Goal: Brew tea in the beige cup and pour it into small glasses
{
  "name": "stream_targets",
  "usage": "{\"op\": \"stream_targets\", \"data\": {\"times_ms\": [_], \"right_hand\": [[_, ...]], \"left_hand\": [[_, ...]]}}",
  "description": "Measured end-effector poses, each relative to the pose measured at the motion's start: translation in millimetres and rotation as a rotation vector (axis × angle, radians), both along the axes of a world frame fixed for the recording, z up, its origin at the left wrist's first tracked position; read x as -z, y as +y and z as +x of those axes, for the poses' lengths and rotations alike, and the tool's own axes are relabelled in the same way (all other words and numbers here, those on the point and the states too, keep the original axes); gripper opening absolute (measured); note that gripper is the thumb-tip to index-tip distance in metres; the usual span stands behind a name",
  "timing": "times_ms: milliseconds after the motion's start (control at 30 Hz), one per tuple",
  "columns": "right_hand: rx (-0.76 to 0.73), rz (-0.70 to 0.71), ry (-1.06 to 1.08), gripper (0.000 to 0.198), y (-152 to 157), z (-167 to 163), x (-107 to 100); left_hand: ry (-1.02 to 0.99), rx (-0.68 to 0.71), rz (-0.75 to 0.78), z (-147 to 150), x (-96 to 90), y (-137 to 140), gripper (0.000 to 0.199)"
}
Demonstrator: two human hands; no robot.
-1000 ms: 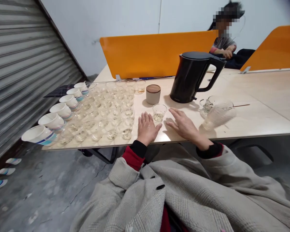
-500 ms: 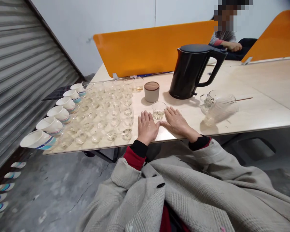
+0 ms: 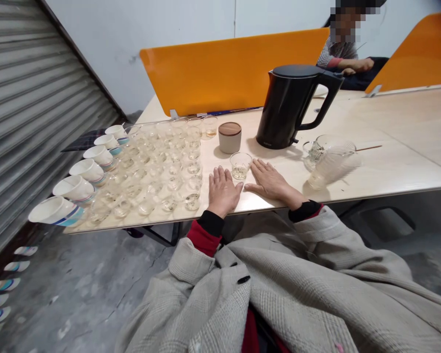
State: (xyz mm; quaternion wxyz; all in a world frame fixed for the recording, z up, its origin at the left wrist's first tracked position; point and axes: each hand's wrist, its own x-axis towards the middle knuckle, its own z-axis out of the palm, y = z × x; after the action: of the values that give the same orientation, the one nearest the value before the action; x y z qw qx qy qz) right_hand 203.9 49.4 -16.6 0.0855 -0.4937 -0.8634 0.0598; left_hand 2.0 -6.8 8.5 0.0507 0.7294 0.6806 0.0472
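My left hand (image 3: 223, 192) lies flat on the light wooden table (image 3: 400, 166), fingers stretched out and holding nothing. My right hand (image 3: 270, 181) also rests flat there, its fingertips close beside a small clear cup (image 3: 240, 166) with dark bits at the bottom. That cup stands upright between and just beyond my two hands. Behind it is a grey canister (image 3: 230, 139) with a wooden lid. To the left of my left hand, many small clear cups (image 3: 169, 182) with a little liquid and dark bits stand in rows.
A black electric kettle (image 3: 292, 108) stands at the back right. Nearer the right are a glass cup (image 3: 316, 151) and a stack of clear cups (image 3: 332, 164). White paper cups (image 3: 73, 188) line the left edge. Behind the orange divider (image 3: 235, 73) sits another person (image 3: 347, 59).
My hands have drawn slightly apart, so the thumbs no longer meet. The other person's hand has shifted a little. The view has tilted slightly.
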Motion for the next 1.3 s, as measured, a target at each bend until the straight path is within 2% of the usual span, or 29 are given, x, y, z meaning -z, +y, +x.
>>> {"op": "stream_targets", "data": {"times_ms": [300,1033,1200,1300], "right_hand": [[0.049,-0.008,-0.034,0.109,-1.0,-4.7,1.9],[0.057,0.001,-0.044,0.107,-3.3,-6.7,0.0],[0.05,0.002,0.055,0.109,-5.0,-4.1,-1.6],[0.085,0.023,0.284,0.104,-3.2,-0.3,-1.4]], "left_hand": [[0.011,0.01,0.002,-0.9,1.2,0.4,0.078],[0.015,0.01,0.005,-1.1,0.8,0.7,0.078],[0.006,0.009,0.012,-1.0,-0.4,-0.5,0.077],[0.006,0.018,0.021,-2.9,0.0,-6.0,0.077]]}}
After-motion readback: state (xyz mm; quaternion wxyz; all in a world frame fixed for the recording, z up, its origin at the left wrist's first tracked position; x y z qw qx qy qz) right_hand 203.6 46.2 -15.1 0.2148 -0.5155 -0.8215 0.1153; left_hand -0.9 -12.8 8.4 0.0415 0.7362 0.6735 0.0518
